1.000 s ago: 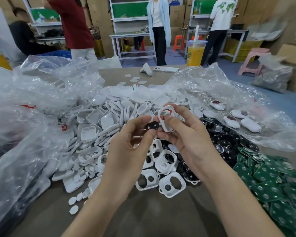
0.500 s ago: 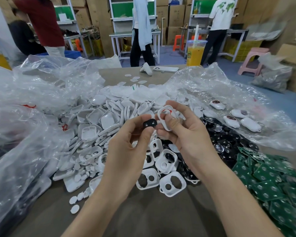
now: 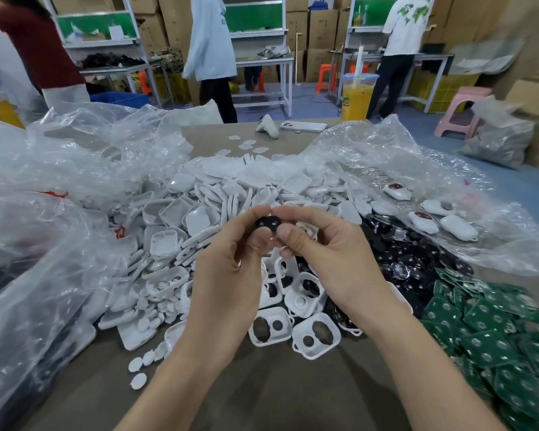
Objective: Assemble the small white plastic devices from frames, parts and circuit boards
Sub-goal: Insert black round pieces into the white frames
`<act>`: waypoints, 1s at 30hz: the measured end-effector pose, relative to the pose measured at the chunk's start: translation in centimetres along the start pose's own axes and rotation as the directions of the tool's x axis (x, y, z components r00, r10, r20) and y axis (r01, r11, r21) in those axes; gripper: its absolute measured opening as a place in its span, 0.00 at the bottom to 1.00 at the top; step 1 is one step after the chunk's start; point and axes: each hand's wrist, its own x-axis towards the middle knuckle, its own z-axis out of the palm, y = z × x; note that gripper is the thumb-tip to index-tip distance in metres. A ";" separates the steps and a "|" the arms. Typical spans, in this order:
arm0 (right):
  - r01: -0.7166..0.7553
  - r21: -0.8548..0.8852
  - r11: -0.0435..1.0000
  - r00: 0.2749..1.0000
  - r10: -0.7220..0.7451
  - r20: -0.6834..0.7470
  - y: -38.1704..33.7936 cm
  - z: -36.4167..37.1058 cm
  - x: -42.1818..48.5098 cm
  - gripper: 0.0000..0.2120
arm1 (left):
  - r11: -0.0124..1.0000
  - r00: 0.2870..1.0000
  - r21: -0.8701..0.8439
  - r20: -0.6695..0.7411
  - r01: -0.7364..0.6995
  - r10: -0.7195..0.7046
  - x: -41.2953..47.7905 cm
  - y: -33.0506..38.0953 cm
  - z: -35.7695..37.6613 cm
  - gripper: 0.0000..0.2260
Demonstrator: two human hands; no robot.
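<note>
Black and glossy, a small black part (image 3: 267,224) with two round dimples sits at the centre, above the table (image 3: 262,393). The left hand (image 3: 227,275) pinches its left end between thumb and forefinger. The right hand (image 3: 327,253) pinches its right end the same way, with its other fingers curled in under the palm. Just right of the black part, a sliver of white plastic shows behind those curled fingers. Too little of it shows to tell what it is, or whether the hand grips it.

Below the black part, partly covered by both wrists, lie white frames (image 3: 271,329) with round and oval holes. To its left and behind it spreads a heap of white shells (image 3: 199,213), its far-left edge lost under crumpled clear plastic bags (image 3: 44,244). To its right is a pile of dark parts (image 3: 417,244), too jumbled to make out singly. Lower right of it, green circuit boards (image 3: 492,337) run off the picture's edge. Upper right of it, a few finished white devices (image 3: 422,219) lie on clear plastic.

Far behind the black part, a cup of orange drink (image 3: 357,98) stands at the table's far edge, and people stand at benches beyond, their heads cut off by the frame.
</note>
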 end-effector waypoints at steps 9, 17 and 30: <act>0.034 -0.053 0.998 0.999 -0.035 -0.032 0.0 0.2 -0.1 0.08 | 0.994 0.999 -0.094 0.012 0.051 -0.050 0.1 0.3 -0.1 0.10; 0.087 -0.154 0.984 0.995 -0.094 -0.041 0.3 0.3 -0.3 0.09 | 0.985 0.997 -0.151 0.023 0.082 -0.079 0.1 0.8 -0.1 0.09; -0.035 -0.083 0.996 0.997 0.029 -0.072 0.9 -0.6 0.2 0.15 | 0.978 0.992 -0.173 -0.044 0.113 -0.122 0.5 0.3 -0.5 0.07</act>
